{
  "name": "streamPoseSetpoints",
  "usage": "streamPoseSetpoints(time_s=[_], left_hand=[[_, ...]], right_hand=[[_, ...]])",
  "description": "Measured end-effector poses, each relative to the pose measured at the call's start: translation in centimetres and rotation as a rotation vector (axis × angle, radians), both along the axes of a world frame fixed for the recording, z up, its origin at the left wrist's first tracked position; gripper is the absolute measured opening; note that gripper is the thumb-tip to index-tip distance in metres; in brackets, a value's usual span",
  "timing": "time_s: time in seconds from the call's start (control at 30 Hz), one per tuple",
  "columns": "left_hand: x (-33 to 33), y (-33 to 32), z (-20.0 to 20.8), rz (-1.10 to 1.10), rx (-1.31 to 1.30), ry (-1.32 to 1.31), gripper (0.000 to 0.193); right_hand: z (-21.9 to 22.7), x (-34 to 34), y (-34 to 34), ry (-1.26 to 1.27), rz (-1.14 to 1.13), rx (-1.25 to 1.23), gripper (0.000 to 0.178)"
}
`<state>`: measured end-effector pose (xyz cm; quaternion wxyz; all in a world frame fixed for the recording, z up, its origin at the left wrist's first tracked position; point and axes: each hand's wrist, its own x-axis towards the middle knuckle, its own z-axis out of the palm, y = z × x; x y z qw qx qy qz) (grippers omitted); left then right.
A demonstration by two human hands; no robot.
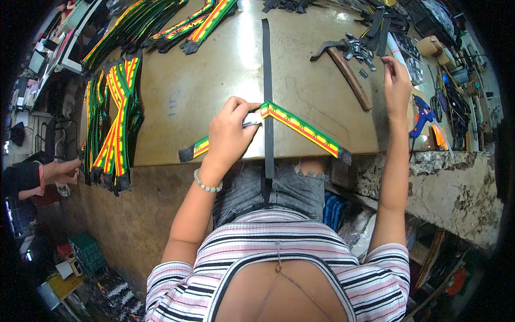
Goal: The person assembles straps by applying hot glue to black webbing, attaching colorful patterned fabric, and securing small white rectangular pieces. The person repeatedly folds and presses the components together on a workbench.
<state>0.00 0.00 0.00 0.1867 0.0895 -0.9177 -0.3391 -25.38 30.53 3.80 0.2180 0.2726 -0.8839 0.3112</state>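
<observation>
My left hand (232, 129) is closed at the bend of a green, yellow and red patterned strap (308, 129), whose dark ends angle down toward me. Beside its fingers is a small whitish piece (252, 119), partly covered. A long black strip (267, 64) runs under the bend and over the table's near edge. At the right, my right hand (397, 83) is raised with its fingers curled together near some black straps (380, 29); anything in them is too small to make out. Small black and silver pieces (360, 51) lie in a pile left of it.
A hammer (348, 78) with a wooden handle lies on the metal-topped table (204, 75). Bundles of patterned straps (117, 118) hang over its left edge, and more lie at the far left. A blue glue gun (422, 115) sits at the right edge. Another person's legs (56, 172) show at left.
</observation>
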Motion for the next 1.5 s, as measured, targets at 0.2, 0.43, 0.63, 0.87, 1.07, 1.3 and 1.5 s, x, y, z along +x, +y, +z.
streamPoseSetpoints(time_s=[0.2,0.43,0.63,0.87,1.07,1.3,1.5], left_hand=[[1.2,1.0,0.1,0.002,0.008,-0.011,0.026],[1.3,0.8,-0.2,-0.020,0.019,0.015,0.035],[1.3,0.9,-0.2,-0.019,0.011,0.037,0.036],[3.6,0.1,0.5,-0.114,0.029,0.223,0.028],[6.8,0.4,1.9,-0.358,-0.234,0.009,0.039],[3.6,1.3,1.6,-0.357,-0.186,0.078,0.048],[1.4,0.7,0.6,-0.256,-0.008,0.053,0.035]], right_hand=[[0.4,12.9,-7.4,-0.685,0.343,-0.377,0.014],[-1.7,18.0,-12.1,-0.572,0.441,-0.188,0.016],[-3.9,18.4,-13.1,-0.464,0.318,-0.255,0.014],[-4.9,18.0,-13.8,-0.380,0.281,-0.222,0.014],[-4.2,17.2,-13.7,-0.416,0.333,-0.197,0.017],[-3.5,17.9,-13.4,-0.472,0.315,-0.192,0.018],[-3.7,17.6,-13.2,-0.483,0.326,-0.159,0.018]])
